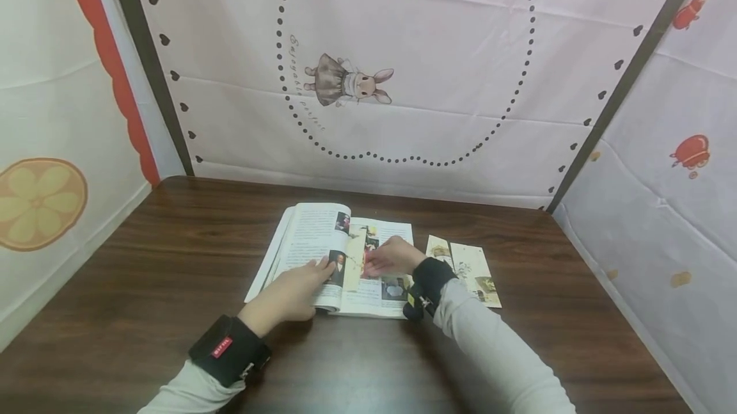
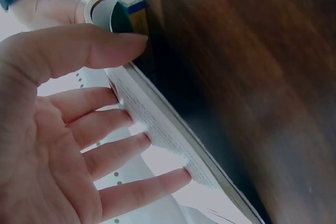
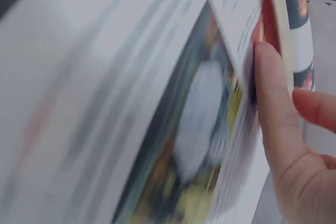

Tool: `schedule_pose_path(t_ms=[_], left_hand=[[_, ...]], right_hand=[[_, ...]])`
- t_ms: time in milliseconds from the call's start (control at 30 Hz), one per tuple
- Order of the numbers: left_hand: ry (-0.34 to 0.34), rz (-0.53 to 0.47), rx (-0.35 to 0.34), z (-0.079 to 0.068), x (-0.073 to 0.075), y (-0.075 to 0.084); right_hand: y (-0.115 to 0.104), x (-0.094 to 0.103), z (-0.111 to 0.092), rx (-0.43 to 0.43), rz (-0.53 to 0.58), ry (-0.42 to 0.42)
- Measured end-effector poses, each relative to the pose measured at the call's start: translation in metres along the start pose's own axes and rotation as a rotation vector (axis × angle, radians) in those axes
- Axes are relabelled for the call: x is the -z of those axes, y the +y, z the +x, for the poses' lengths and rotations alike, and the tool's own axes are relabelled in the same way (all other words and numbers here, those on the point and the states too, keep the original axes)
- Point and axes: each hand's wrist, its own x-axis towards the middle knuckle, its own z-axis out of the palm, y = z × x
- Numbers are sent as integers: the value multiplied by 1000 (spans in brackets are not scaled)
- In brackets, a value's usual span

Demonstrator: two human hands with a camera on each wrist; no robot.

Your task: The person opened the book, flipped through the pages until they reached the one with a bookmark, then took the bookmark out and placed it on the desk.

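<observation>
An open book (image 1: 311, 235) lies on the table with printed text and small color pictures on its pages. My left hand (image 1: 296, 289) rests over the left page, its fingertips on the paper near a portrait picture. In the left wrist view its fingers (image 2: 121, 158) are spread and fairly straight against the page. A narrow cream bookmark (image 1: 354, 260) lies along the gutter. My right hand (image 1: 394, 256) is over the right page, fingertips right beside the bookmark. In the right wrist view one straight finger (image 3: 273, 82) presses at the red picture by the bookmark's pale edge.
Two printed cards, one pale card (image 1: 471, 267) with plant drawings and another (image 1: 439, 249) partly behind the right wrist, lie right of the book. The brown wooden table (image 1: 173, 260) meets patterned cloth walls (image 1: 437, 81) at the back and sides.
</observation>
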Motion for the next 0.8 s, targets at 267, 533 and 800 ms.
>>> schedule_pose_path(t_ms=[267, 533, 800], left_hand=[[-13, 27, -8, 7, 0, 16], [-25, 15, 14, 6, 3, 14], [-14, 17, 38, 0, 5, 3]], right_hand=[[2, -10, 5, 70, -141, 109], [11, 21, -4, 103, -188, 152], [29, 77, -16, 76, -264, 159]])
